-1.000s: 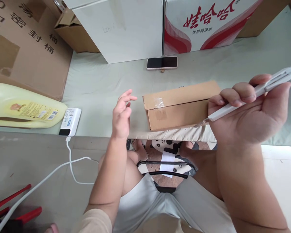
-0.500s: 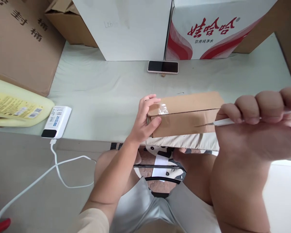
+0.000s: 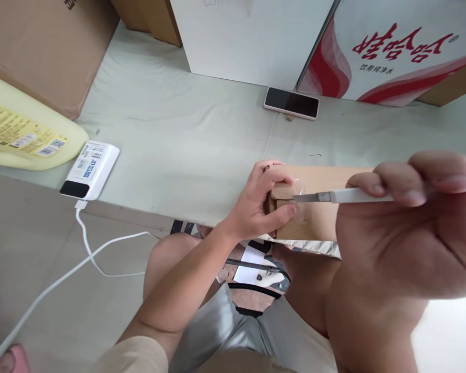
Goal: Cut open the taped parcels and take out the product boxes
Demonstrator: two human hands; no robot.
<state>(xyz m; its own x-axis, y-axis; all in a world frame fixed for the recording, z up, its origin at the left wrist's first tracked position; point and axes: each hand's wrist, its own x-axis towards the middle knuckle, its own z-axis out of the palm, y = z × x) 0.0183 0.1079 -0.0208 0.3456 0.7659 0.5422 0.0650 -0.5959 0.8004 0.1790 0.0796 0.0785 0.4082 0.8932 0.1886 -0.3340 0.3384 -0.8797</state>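
Note:
A small brown cardboard box (image 3: 322,178) lies at the front edge of the cloth-covered table (image 3: 171,134). My left hand (image 3: 262,202) grips its left end, fingers on the top and thumb on the near side. Clear tape (image 3: 302,194) runs over the box's seam beside my thumb. In my closed right hand (image 3: 415,217) is a craft knife (image 3: 345,195) with a pale handle. Its blade points left, with the tip at the tape near my left thumb; I cannot tell whether it touches. My right hand hides the box's right end.
A phone (image 3: 291,103) lies before a white box (image 3: 252,41) and a red-and-white carton (image 3: 392,57). On the left stand a yellow jug (image 3: 27,124), a white power bank (image 3: 89,168) with a cable (image 3: 81,223), and a big brown carton (image 3: 42,52).
The knife's tip has moved left along the box to the tape by my left thumb. My left hand still holds the box's left end. The whole view has shifted and tilted.

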